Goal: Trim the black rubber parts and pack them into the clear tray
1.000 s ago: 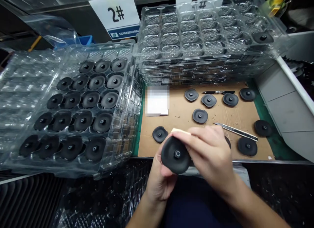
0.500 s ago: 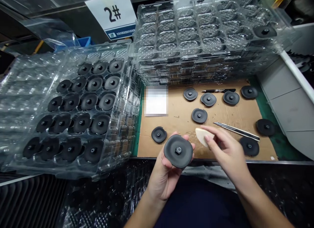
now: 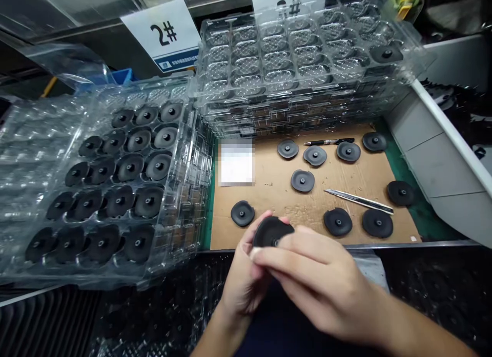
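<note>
My left hand (image 3: 239, 280) grips a black dished rubber disc (image 3: 268, 231) by its rim, tilted, above the near edge of the cardboard (image 3: 269, 203). Across the disc's face lies my right hand (image 3: 325, 277), its fingers pinched together and hiding the lower part and most of the centre stud. A pale cream edge (image 3: 254, 253) shows at the right fingertips; the rest of that sponge pad is covered. Beyond my hands, several similar discs lie stud up on the cardboard, the nearest being one at the right (image 3: 337, 222) and one at the left (image 3: 242, 213).
A clear tray (image 3: 165, 254) filled with rows of discs stands at the left. Stacked clear trays (image 3: 265, 90) rise behind the cardboard. A craft knife (image 3: 359, 201), a pen (image 3: 329, 142) and a blurred white paper (image 3: 236, 165) lie on it. A grey bin wall (image 3: 442, 162) borders the right.
My right hand has moved left with the sponge pad onto the disc in my left hand. The disc is now more tilted. The view has shifted slightly, uncovering another disc on the cardboard.
</note>
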{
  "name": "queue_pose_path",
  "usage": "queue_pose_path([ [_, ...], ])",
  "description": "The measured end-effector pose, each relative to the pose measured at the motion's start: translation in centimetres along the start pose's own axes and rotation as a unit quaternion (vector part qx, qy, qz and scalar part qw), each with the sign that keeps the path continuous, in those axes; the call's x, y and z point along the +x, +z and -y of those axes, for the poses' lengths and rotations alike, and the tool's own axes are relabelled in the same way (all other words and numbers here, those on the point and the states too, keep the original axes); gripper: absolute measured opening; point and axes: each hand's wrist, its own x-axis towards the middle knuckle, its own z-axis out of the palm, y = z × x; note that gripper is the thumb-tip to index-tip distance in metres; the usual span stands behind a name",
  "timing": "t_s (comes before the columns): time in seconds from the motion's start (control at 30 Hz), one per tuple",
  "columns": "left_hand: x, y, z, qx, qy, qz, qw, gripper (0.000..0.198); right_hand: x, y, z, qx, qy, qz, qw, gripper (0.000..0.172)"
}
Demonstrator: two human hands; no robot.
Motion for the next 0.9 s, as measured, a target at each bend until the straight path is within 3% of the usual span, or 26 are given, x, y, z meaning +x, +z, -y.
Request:
queue_pose_path([
  [0.07,-0.2,-0.4,0.0,-0.023,0.0,0.024,0.999,0.073,-1.1,-0.6,0.1,0.005,0.042,0.04,0.998,0.03],
  [0.17,-0.2,-0.9,0.3,-0.045,-0.011,0.037,0.998,0.069,-1.9,-1.2,0.1,-0.083,0.098,0.002,0.992,0.028],
  [0.27,-0.4,-0.9,0.5,-0.074,-0.038,0.044,0.996,0.065,-1.1,-1.3,-0.9,-0.153,0.015,-0.028,0.988,0.025],
  [0.33,-0.7,-1.0,0.4,-0.109,-0.064,0.072,0.989,0.063,-0.3,-1.1,-2.2,-0.112,-0.054,-0.01,0.992,0.024],
  [0.37,-1.0,-1.1,0.3,-0.123,-0.077,0.086,0.986,0.063,0.1,-0.8,-3.0,-0.07,-0.052,-0.007,0.996,0.024],
  [0.47,-1.8,-2.0,0.2,-0.153,-0.096,0.105,0.978,0.066,0.5,0.9,-5.7,0.013,0.096,-0.049,0.994,0.024],
  [0.57,-2.4,-3.0,0.6,-0.19,-0.098,0.113,0.97,0.061,-0.2,3.8,-8.5,-0.025,0.203,-0.032,0.978,0.023],
  [0.63,-2.7,-3.6,0.8,-0.208,-0.09,0.124,0.966,0.058,-1.2,5.7,-10.0,-0.06,0.21,-0.007,0.976,0.022],
  [0.73,-2.8,-4.1,0.9,-0.22,-0.086,0.134,0.962,0.059,-2.6,7.2,-10.9,-0.1,0.22,-0.038,0.97,0.027],
  [0.9,-2.9,-4.3,0.4,-0.217,-0.078,0.132,0.964,0.061,-4.3,5.9,-8.5,-0.098,0.217,-0.072,0.968,0.027],
])
